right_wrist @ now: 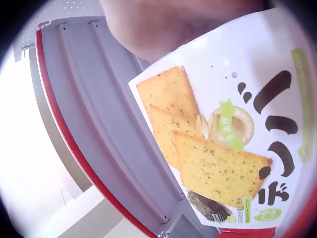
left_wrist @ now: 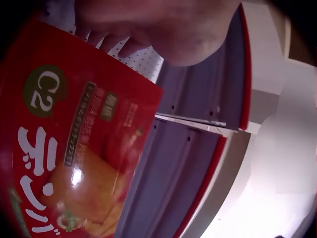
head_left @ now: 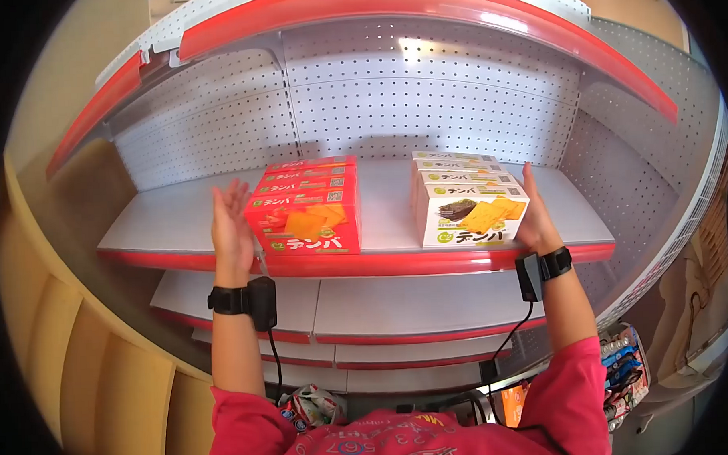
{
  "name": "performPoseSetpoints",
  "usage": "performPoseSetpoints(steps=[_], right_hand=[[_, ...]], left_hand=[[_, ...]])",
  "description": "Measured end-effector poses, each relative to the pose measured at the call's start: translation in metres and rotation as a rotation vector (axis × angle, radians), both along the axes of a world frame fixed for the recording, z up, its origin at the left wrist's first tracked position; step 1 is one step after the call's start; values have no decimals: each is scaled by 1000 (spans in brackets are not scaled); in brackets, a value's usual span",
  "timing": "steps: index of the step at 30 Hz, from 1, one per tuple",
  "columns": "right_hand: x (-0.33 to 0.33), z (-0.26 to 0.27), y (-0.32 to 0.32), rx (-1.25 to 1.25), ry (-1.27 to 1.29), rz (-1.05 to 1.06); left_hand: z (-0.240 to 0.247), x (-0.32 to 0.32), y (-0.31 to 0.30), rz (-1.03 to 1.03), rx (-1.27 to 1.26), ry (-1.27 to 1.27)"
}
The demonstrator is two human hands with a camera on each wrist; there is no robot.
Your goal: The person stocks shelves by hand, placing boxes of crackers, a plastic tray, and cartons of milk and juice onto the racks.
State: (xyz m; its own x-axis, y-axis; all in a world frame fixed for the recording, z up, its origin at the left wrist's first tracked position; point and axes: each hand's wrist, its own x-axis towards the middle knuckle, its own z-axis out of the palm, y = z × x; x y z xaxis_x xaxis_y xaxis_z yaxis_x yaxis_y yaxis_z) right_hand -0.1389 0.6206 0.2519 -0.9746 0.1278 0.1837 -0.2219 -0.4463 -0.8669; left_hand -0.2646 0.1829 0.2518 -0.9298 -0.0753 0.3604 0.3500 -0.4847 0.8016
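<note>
A row of red cracker boxes (head_left: 306, 220) stands front to back on the upper shelf, left of the middle. My left hand (head_left: 232, 226) is upright along the row's left side, fingers straight and pointing to the back. To the right stands a row of white cracker boxes (head_left: 469, 216) with seaweed and crackers on the front. Along its right side lies my right hand (head_left: 538, 219), fingers extended and partly hidden behind the boxes. Each wrist view shows a box front close up, the red box (left_wrist: 74, 134) and the white box (right_wrist: 213, 134), with the hand at its side.
The shelf (head_left: 388, 219) has a red front edge (head_left: 397, 262) and a perforated back panel (head_left: 431, 89). Another red-edged shelf (head_left: 340, 12) is overhead, and more lower shelves (head_left: 407, 306) lie beneath. A basket of colourful packages (head_left: 625, 371) stands at the lower right.
</note>
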Motion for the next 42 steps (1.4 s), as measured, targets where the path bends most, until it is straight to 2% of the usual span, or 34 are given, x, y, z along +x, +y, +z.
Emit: performPoseSetpoints(steps=[1,5,7,13,30,42], right_hand=[[-1,-1,0,-26,-26,23],[0,7,-8,-80,-91,136],[-1,6,-7,-64,-101,113],[-1,9,-17,-52,-90,125],[-18,12,-68,-55,-99,189],[-25,7,-84,-61,-63,119]], left_hand=[[2,1,0,-189,63,-85],[8,7,4,-281,57,-134],[1,-1,3,-452,30,-105],[2,1,8,-373,-18,-136],[2,2,9,-405,4,-147],[2,1,8,-419,-18,-137]])
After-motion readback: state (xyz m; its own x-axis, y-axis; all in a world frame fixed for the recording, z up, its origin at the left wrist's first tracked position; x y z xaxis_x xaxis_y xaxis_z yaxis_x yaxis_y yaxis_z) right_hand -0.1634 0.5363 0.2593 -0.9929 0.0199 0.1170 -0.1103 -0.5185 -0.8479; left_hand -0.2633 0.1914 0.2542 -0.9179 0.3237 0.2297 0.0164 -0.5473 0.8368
